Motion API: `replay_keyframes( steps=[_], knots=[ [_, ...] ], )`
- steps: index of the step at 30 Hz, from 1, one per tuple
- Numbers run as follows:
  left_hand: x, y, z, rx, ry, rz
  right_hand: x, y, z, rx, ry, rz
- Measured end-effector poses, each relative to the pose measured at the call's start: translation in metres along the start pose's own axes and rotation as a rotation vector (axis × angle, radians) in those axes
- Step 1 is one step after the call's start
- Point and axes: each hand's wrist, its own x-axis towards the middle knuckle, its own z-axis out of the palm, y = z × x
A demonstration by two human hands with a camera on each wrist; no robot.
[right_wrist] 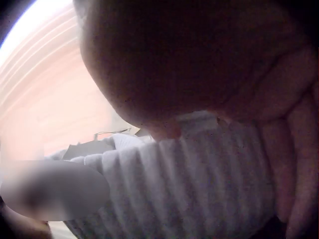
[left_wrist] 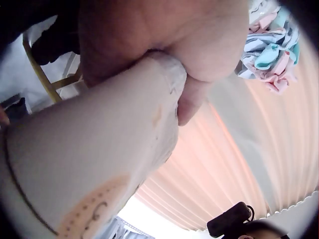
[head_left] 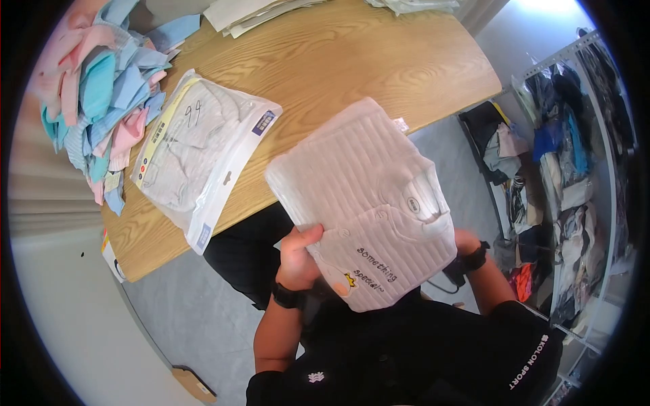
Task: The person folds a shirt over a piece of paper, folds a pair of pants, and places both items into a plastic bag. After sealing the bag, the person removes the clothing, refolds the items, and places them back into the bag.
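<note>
A pale pink-grey ribbed baby top [head_left: 369, 183], folded into a thick rectangle, is held up at the near edge of the table. Its chest reads "something special~" beside a small crown print, and the round neckline faces right. My left hand [head_left: 298, 258] grips its left edge, thumb on top; the left wrist view shows that hand [left_wrist: 164, 37] closed round the fabric. At the opposite edge my right hand [head_left: 468, 243] holds the top, largely hidden beneath it in the head view. The right wrist view shows fingers [right_wrist: 284, 169] lying along the ribbed cloth.
A clear bag of clothing [head_left: 196, 145] marked 94 lies left on the wooden table [head_left: 338, 57]. Beyond it sits a heap of pastel garments [head_left: 108, 88]. Papers [head_left: 261, 13] lie at the back. A rack of clothes [head_left: 575, 183] stands on the right.
</note>
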Motion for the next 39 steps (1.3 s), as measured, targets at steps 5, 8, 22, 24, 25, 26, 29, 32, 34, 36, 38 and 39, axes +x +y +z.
replay_keyframes(
  steps=[5, 8, 22, 24, 25, 26, 29, 32, 34, 36, 38, 39],
  knots=[
    [0.008, -0.012, -0.016, -0.038, -0.051, -0.116, 0.038, -0.037, 0.058, 0.614, 0.285, 0.028],
    [0.008, -0.016, -0.012, 0.002, -0.042, -0.125, 0.051, -0.053, 0.066, 0.737, 0.404, 0.002],
    [0.012, -0.014, -0.025, 0.044, 0.064, -0.049, 0.073, -0.089, 0.079, 0.731, 0.45, 0.029],
    [0.011, -0.015, -0.028, 0.052, 0.096, -0.036, 0.073, -0.091, 0.081, 0.727, 0.449, 0.031],
    [0.01, -0.015, -0.027, 0.057, 0.117, -0.028, 0.073, -0.091, 0.082, 0.731, 0.45, 0.035],
    [0.009, -0.014, -0.024, 0.061, 0.138, -0.019, 0.073, -0.092, 0.082, 0.734, 0.454, 0.037],
    [0.008, -0.015, -0.026, 0.039, 0.143, -0.029, 0.072, -0.094, 0.084, 0.736, 0.455, 0.041],
    [0.006, -0.018, -0.032, 0.054, 0.135, -0.052, 0.071, -0.095, 0.086, 0.733, 0.455, 0.049],
    [0.005, -0.02, -0.033, 0.043, 0.117, -0.068, 0.068, -0.096, 0.086, 0.728, 0.456, 0.054],
    [0.005, -0.021, -0.033, -0.009, 0.081, -0.082, 0.067, -0.097, 0.088, 0.727, 0.453, 0.061],
    [0.004, -0.02, -0.033, -0.015, 0.063, -0.098, 0.065, -0.098, 0.09, 0.728, 0.455, 0.069],
    [0.003, -0.02, -0.033, -0.018, 0.054, -0.107, 0.064, -0.098, 0.09, 0.729, 0.456, 0.071]
  ],
)
